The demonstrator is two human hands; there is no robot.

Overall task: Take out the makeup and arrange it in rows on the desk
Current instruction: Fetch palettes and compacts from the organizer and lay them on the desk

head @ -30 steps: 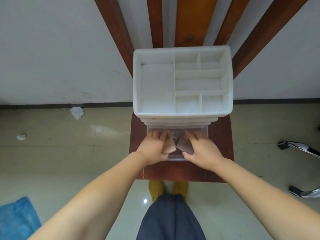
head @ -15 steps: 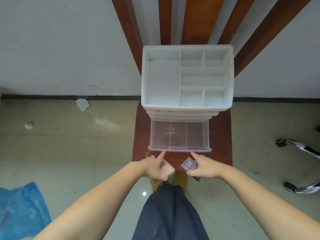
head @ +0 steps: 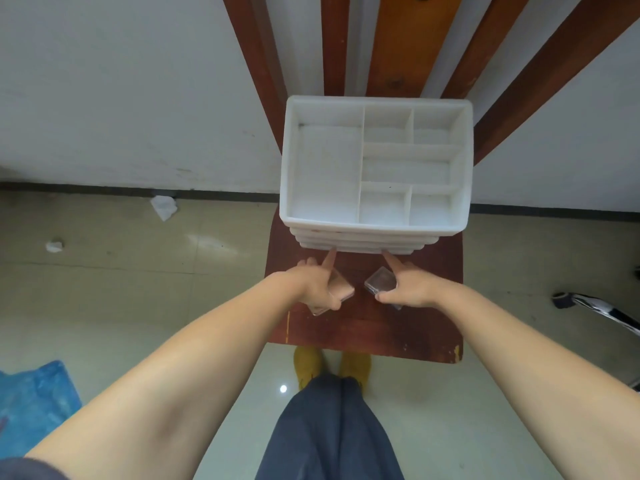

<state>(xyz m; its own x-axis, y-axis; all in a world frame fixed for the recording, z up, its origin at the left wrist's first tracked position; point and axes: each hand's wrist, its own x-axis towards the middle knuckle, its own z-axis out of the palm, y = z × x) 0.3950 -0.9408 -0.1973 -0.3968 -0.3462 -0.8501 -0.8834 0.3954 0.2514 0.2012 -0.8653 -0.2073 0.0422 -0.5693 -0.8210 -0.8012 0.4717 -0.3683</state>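
Note:
A white makeup organizer [head: 375, 233] with bare top compartments stands on a small red-brown desk [head: 374, 327]. Its drawers sit pushed in flush. My left hand [head: 313, 284] grips a pinkish makeup compact [head: 341, 289], with the index finger stretched out to touch the organizer's lower front. My right hand [head: 407, 284] holds a clear square makeup case [head: 380, 282], its index finger likewise reaching the drawer front.
Dark wooden beams run up the white wall behind the organizer. Crumpled paper scraps [head: 163, 206] lie on the tiled floor at left, a blue bag [head: 31, 400] at lower left, and a chrome chair base [head: 595, 306] at right. My yellow shoes [head: 311, 368] show under the desk.
The clear drawer, open half a second ago, is now pushed shut by both index fingers. Both hands, still holding the makeup taken from it, moved forward to the organizer's front.

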